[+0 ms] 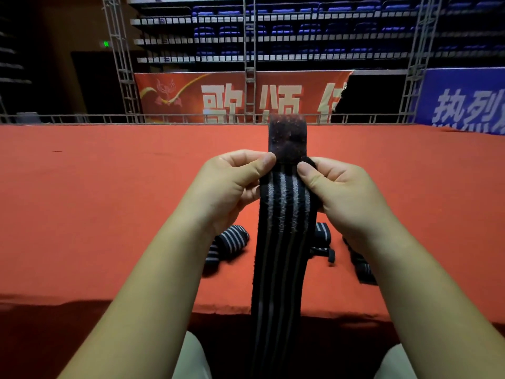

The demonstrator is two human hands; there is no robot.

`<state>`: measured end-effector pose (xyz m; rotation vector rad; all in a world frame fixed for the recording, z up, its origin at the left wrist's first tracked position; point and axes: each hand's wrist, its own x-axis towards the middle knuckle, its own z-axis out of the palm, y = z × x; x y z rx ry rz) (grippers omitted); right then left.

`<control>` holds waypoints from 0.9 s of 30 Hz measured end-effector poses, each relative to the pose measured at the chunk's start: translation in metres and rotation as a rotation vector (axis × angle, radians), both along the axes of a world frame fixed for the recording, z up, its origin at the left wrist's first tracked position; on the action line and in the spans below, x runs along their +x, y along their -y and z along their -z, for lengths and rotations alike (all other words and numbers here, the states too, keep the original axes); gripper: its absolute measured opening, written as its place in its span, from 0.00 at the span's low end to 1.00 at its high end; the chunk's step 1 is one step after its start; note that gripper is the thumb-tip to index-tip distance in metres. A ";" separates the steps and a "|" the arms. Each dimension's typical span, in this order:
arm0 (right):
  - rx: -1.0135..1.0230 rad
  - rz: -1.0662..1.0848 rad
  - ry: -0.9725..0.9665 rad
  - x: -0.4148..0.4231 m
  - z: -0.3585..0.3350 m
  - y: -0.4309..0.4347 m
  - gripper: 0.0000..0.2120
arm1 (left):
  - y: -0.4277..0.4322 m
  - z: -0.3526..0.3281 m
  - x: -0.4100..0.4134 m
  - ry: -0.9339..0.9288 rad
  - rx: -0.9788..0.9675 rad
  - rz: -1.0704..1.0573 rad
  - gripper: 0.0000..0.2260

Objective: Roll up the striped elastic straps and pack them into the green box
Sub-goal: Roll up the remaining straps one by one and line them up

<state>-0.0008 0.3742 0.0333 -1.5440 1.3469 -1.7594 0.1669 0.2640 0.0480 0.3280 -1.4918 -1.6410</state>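
Both forearms reach forward; left grip and right grip each pinch the strap, thumbs uppermost.

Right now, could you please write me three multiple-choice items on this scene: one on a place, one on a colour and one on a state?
1. Where does the rolled strap lie?
A. on the person's lap
B. on the red cloth, beyond the left hand
C. on a chair

2. What colour are the stripes of the held strap?
A. yellow
B. green
C. pale grey

3. In what state is the held strap?
A. unrolled, hanging long
B. wound into a tight roll
C. lying flat on the cloth

Answers:
1 B: it rests on the cloth, past the left hand.
2 C: pale lines run along the black band.
3 A: the left hand and the right hand pinch it near its top, and it hangs down past the cloth's near edge.
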 end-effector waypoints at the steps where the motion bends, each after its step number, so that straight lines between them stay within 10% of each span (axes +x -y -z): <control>1: 0.012 -0.006 0.021 -0.001 0.004 0.000 0.12 | 0.002 0.006 -0.001 -0.006 0.021 0.002 0.08; 27: 0.228 -0.068 0.304 -0.060 0.136 0.092 0.15 | 0.092 0.156 -0.054 0.202 0.001 -0.172 0.10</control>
